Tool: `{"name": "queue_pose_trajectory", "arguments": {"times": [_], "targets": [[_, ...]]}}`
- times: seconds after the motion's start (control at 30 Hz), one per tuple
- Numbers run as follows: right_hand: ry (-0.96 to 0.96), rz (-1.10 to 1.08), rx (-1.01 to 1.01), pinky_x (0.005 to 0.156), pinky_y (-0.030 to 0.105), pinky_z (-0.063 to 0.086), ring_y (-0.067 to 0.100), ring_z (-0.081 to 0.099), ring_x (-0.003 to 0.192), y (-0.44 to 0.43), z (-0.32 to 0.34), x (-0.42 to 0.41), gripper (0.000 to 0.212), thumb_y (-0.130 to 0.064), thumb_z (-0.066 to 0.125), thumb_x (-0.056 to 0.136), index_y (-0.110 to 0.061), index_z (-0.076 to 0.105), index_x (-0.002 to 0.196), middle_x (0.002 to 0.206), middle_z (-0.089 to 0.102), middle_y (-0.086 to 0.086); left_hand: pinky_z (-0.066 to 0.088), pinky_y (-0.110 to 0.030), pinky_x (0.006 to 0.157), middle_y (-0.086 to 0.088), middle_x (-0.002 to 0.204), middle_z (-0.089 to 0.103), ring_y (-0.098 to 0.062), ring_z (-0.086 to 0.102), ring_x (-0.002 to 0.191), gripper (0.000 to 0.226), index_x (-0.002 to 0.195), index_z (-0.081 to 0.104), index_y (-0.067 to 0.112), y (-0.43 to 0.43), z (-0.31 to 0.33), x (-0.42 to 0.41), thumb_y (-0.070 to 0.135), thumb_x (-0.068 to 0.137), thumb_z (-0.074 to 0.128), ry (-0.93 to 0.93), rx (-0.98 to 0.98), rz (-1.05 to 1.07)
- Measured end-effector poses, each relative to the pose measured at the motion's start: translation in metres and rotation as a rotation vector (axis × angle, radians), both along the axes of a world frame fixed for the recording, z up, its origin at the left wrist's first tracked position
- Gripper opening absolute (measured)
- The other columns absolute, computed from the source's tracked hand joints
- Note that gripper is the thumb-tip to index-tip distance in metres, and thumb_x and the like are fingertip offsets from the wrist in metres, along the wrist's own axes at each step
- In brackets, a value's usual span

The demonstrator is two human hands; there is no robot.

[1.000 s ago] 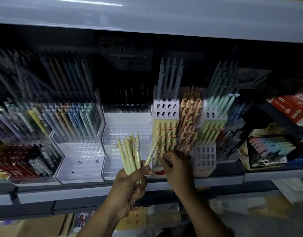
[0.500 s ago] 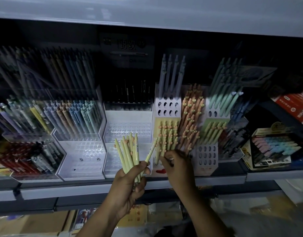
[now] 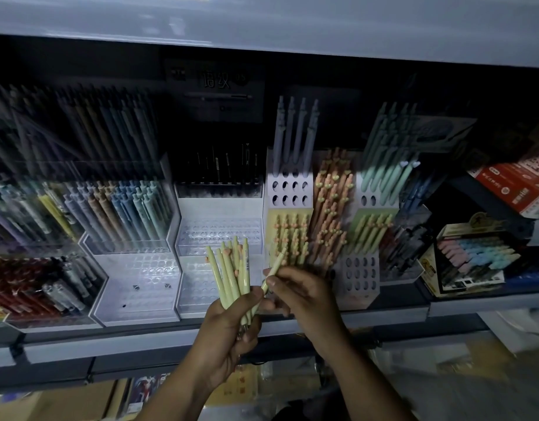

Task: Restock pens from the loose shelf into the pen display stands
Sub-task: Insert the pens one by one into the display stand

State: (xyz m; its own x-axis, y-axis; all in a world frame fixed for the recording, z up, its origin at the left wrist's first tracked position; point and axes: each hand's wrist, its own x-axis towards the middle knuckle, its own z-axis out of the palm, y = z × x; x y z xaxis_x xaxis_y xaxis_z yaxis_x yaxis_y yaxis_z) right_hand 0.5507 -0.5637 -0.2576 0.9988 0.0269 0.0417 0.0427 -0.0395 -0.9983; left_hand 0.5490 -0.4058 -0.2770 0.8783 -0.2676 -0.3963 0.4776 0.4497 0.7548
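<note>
At far left on the shelf (image 3: 383, 311): clear stands (image 3: 171, 214) holding mixed pens, all leaning back. Next right: clear stepped stand (image 3: 219, 235), rows of round sockets showing, dark pens in its rear row. Front centre: left hand (image 3: 228, 329), fingers curled round a bundle (image 3: 231, 275) of pale yellow-green pens, gripped at the lower barrels; long axes near upright and fanning slightly, clicker ends with small peach toppers pointing up, tips down inside the fist. Just right of the bundle: single pen (image 3: 276, 265), same pattern, pinched low on the barrel between thumb and forefinger of the right hand (image 3: 301, 296); long axis tilts up and to the right, topper end toward the yellow tier (image 3: 272, 217) of the card stand, tip end down beside the left thumb; whether the left hand also touches it cannot be told. Handling, by judgement: light, stiff plastic, with a smooth barrel liable to slip or roll in a loose grip; toppers are likely the weak point, so hold mid- to lower barrel, never the topper, and feed tip first into a socket along the stand's backward lean. Behind the right hand: yellow tier, matching pens standing in it. Further right: orange pens (image 3: 332, 208), green pens (image 3: 371, 232), then boxed goods (image 3: 472, 256) at shelf end.
</note>
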Motion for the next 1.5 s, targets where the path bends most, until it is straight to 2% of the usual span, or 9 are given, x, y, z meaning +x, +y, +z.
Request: {"name": "queue_pose_trajectory", "arguments": {"times": [0.1, 0.27, 0.43, 0.5, 0.6, 0.87, 1.0, 1.37, 1.5], "targets": [[0.016, -0.047, 0.052, 0.055, 0.022, 0.045, 0.014, 0.055, 0.06, 0.002, -0.002, 0.001, 0.013, -0.017, 0.067, 0.096, -0.008, 0.074, 0.09, 0.068, 0.058, 0.019, 0.01, -0.023, 0.044, -0.011, 0.063, 0.065, -0.011, 0.03, 0.036, 0.038, 0.117, 0.058, -0.011, 0.001, 0.0, 0.0, 0.018, 0.094, 0.065, 0.004, 0.006, -0.01], [-0.017, -0.338, 0.157, 0.055, 0.036, 0.043, 0.025, 0.053, 0.056, -0.012, -0.004, 0.007, 0.016, -0.016, 0.068, 0.095, -0.01, 0.072, 0.081, 0.06, 0.059, 0.013, 0.011, -0.024, 0.046, -0.018, 0.074, 0.068, -0.014, 0.031, 0.035, 0.028, 0.102, 0.06, -0.004, 0.007, -0.007, 0.001, 0.018, 0.088, 0.071, 0.001, 0.062, 0.016], [-0.121, -0.518, -0.14, 0.054, 0.036, 0.049, 0.017, 0.061, 0.053, -0.03, -0.021, 0.016, 0.014, -0.025, 0.072, 0.092, -0.018, 0.072, 0.079, 0.059, 0.065, 0.002, 0.01, -0.026, 0.047, -0.01, 0.059, 0.039, -0.015, 0.027, 0.037, 0.033, 0.082, 0.052, 0.008, 0.01, -0.009, -0.001, 0.023, 0.074, 0.08, -0.023, 0.075, -0.003], [-0.176, -0.544, -0.311, 0.058, 0.026, 0.051, 0.007, 0.064, 0.059, -0.031, -0.03, 0.017, 0.015, -0.025, 0.074, 0.09, -0.025, 0.069, 0.077, 0.062, 0.067, -0.007, 0.01, -0.023, 0.045, -0.008, 0.059, 0.035, -0.014, 0.024, 0.039, 0.03, 0.083, 0.052, 0.009, 0.01, -0.01, -0.001, 0.02, 0.077, 0.079, -0.025, 0.059, -0.01], [-0.26, -0.551, -0.503, 0.058, 0.01, 0.042, -0.001, 0.064, 0.067, -0.032, -0.041, 0.018, 0.012, -0.022, 0.076, 0.09, -0.025, 0.07, 0.08, 0.068, 0.066, -0.016, 0.01, -0.022, 0.045, -0.007, 0.059, 0.034, -0.014, 0.023, 0.04, 0.024, 0.082, 0.052, 0.011, 0.01, -0.01, 0.0, 0.016, 0.084, 0.075, -0.028, 0.057, -0.015], [-0.28, -0.491, -0.732, 0.054, 0.028, 0.048, 0.006, 0.061, 0.061, -0.026, -0.056, 0.023, 0.022, -0.042, 0.069, 0.091, -0.027, 0.064, 0.074, 0.064, 0.063, -0.012, 0.01, -0.023, 0.045, -0.007, 0.059, 0.034, -0.014, 0.023, 0.04, 0.024, 0.082, 0.054, 0.01, 0.011, -0.011, 0.0, 0.018, 0.082, 0.076, -0.053, 0.074, -0.04], [-0.233, -0.457, -0.841, 0.054, 0.033, 0.05, 0.015, 0.062, 0.064, -0.027, -0.064, 0.029, 0.025, -0.047, 0.065, 0.09, -0.026, 0.064, 0.076, 0.07, 0.065, -0.008, 0.012, -0.024, 0.044, -0.008, 0.057, 0.032, -0.014, 0.022, 0.041, 0.03, 0.069, 0.052, 0.014, 0.012, -0.011, -0.001, 0.022, 0.082, 0.078, -0.064, 0.098, -0.061], [-0.131, -0.384, -0.862, 0.062, 0.037, 0.056, 0.017, 0.067, 0.073, -0.027, -0.062, 0.028, 0.015, -0.035, 0.077, 0.086, -0.022, 0.069, 0.081, 0.08, 0.072, -0.006, 0.011, -0.024, 0.046, -0.007, 0.058, 0.035, -0.014, 0.023, 0.041, 0.028, 0.068, 0.054, 0.015, 0.014, -0.01, -0.001, 0.02, 0.086, 0.076, -0.054, 0.09, -0.063], [-0.13, -0.447, -0.79, 0.059, 0.033, 0.051, 0.012, 0.062, 0.07, -0.02, -0.059, 0.018, 0.027, -0.035, 0.078, 0.084, -0.027, 0.053, 0.089, 0.079, 0.065, -0.011, 0.011, -0.025, 0.045, -0.006, 0.061, 0.041, -0.014, 0.024, 0.042, 0.025, 0.076, 0.056, 0.014, 0.012, -0.006, 0.0, 0.023, 0.09, 0.074, -0.049, 0.098, -0.066]]}}
